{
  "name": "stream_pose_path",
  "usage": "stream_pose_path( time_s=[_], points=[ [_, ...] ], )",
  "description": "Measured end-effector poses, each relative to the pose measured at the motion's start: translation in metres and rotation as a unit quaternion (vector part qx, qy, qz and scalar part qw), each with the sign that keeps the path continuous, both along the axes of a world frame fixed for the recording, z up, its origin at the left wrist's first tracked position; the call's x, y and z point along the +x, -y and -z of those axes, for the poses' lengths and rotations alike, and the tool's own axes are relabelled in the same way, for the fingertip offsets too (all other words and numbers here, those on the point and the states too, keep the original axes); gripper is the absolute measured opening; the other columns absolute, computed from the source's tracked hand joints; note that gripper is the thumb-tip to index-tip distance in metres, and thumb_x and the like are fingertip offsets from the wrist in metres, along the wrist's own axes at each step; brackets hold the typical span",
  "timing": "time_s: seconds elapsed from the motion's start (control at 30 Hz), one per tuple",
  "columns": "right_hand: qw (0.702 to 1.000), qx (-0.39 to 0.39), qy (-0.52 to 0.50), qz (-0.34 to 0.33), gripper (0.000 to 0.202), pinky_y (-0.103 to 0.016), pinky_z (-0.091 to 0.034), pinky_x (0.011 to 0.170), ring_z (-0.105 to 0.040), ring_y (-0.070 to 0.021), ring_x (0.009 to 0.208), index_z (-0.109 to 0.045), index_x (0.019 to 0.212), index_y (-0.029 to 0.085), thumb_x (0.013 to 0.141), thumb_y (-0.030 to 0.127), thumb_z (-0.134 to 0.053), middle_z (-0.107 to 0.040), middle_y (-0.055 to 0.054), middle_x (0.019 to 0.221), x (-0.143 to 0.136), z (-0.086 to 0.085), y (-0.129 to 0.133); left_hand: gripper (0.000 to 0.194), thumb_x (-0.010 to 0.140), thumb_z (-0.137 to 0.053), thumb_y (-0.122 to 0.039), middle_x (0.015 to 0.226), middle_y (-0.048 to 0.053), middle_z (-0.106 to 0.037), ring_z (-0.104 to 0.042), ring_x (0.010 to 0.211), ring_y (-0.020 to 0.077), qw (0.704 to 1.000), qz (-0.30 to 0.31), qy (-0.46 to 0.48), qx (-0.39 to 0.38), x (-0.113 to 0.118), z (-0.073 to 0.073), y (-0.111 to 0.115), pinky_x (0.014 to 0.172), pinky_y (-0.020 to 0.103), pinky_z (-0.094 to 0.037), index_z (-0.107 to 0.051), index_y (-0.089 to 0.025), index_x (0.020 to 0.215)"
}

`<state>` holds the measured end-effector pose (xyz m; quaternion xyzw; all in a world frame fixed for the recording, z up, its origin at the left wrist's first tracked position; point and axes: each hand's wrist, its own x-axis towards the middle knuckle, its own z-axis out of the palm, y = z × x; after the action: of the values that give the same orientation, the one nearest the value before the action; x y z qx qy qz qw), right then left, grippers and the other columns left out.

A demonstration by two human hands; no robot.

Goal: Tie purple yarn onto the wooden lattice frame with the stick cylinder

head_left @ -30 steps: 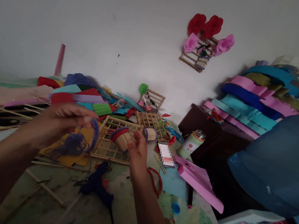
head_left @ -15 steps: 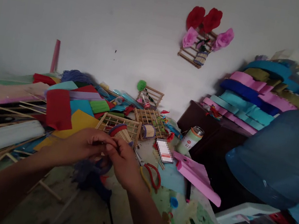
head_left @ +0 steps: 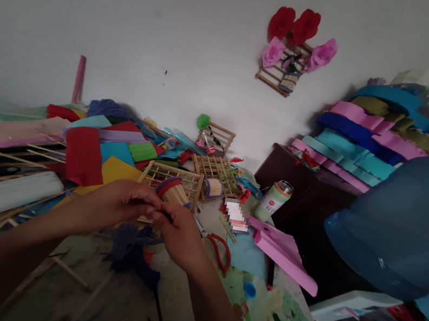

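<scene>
My left hand [head_left: 121, 205] and my right hand [head_left: 178, 231] meet above the table, fingertips pinched together. Whatever they hold, if anything, is too small or hidden to make out. Just below them lies a dark blue glue gun [head_left: 135, 263] with a black cord, and a bundle of purple thread-like material [head_left: 128, 239] rests against it. Behind my fingers, a small stick basket [head_left: 176, 192] with a red and blue rim leans on a wooden lattice frame [head_left: 195, 179]. Red-handled pliers or scissors [head_left: 224, 252] lie right of my right hand, which partly covers them.
Coloured paper sheets [head_left: 82, 155] and thin wooden sticks crowd the left side. A jar [head_left: 273, 200], pink paper [head_left: 285, 254] and a blue cap [head_left: 249, 290] lie on the right. Beyond the table edge stands a large blue translucent container [head_left: 401, 224]. Paper flowers [head_left: 282, 24] hang on the wall.
My hands have shifted very slightly, my right wrist a little to the right, with the fingertips still together. The things on the table stay where they were.
</scene>
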<state>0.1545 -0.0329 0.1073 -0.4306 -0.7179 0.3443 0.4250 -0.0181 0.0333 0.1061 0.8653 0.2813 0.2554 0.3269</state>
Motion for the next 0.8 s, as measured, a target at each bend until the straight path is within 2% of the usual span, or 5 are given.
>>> stream_pose_path(
  time_s=[0.17, 0.3, 0.47, 0.67, 0.8],
  points=[
    [0.997, 0.032, 0.059, 0.034, 0.021, -0.021, -0.032, 0.056, -0.047, -0.0102, 0.06, -0.068, 0.076, 0.02, 0.083, 0.015, -0.048, -0.055, 0.003, 0.063, 0.0, 0.004, 0.001, 0.021, 0.085, -0.053, -0.033, 0.081, 0.002, -0.07, -0.061, 0.068, 0.0132, 1.0, -0.008, -0.015, 0.01, -0.003, 0.001, -0.003, 0.063, 0.018, -0.045, -0.069, -0.02, 0.09],
    [0.997, 0.051, 0.048, 0.046, 0.022, -0.022, -0.034, 0.059, -0.047, -0.0109, 0.06, -0.065, 0.069, 0.02, 0.082, 0.015, -0.048, -0.055, 0.003, 0.062, 0.001, 0.005, 0.0, 0.022, 0.083, -0.056, -0.036, 0.086, 0.003, -0.071, -0.063, 0.076, 0.0161, 1.0, -0.018, -0.015, 0.014, -0.006, 0.004, -0.007, 0.067, 0.02, -0.046, -0.07, -0.021, 0.091],
    [0.996, 0.043, 0.029, 0.071, 0.022, -0.022, -0.033, 0.058, -0.046, -0.0109, 0.059, -0.06, 0.063, 0.018, 0.082, 0.017, -0.048, -0.05, 0.004, 0.057, 0.0, 0.004, 0.0, 0.022, 0.083, -0.056, -0.035, 0.081, 0.002, -0.071, -0.062, 0.07, 0.0146, 0.998, -0.034, -0.038, 0.025, -0.009, 0.0, -0.004, 0.063, 0.019, -0.044, -0.071, -0.021, 0.09],
    [0.997, 0.036, 0.038, 0.057, 0.021, -0.023, -0.03, 0.056, -0.044, -0.0108, 0.058, -0.06, 0.066, 0.019, 0.083, 0.019, -0.048, -0.05, 0.004, 0.059, -0.001, 0.004, -0.002, 0.026, 0.085, -0.051, -0.037, 0.075, 0.001, -0.069, -0.059, 0.067, 0.0137, 0.997, -0.023, -0.051, 0.046, -0.008, -0.008, 0.0, 0.061, 0.019, -0.041, -0.069, -0.018, 0.084],
    [0.996, 0.043, 0.049, 0.056, 0.022, -0.023, -0.029, 0.055, -0.044, -0.0104, 0.058, -0.06, 0.067, 0.018, 0.085, 0.02, -0.047, -0.05, 0.004, 0.059, -0.001, 0.004, -0.002, 0.027, 0.087, -0.05, -0.038, 0.074, 0.001, -0.067, -0.057, 0.067, 0.0127, 0.997, -0.021, -0.053, 0.049, -0.006, -0.007, -0.001, 0.06, 0.018, -0.039, -0.067, -0.018, 0.083]
  ],
)
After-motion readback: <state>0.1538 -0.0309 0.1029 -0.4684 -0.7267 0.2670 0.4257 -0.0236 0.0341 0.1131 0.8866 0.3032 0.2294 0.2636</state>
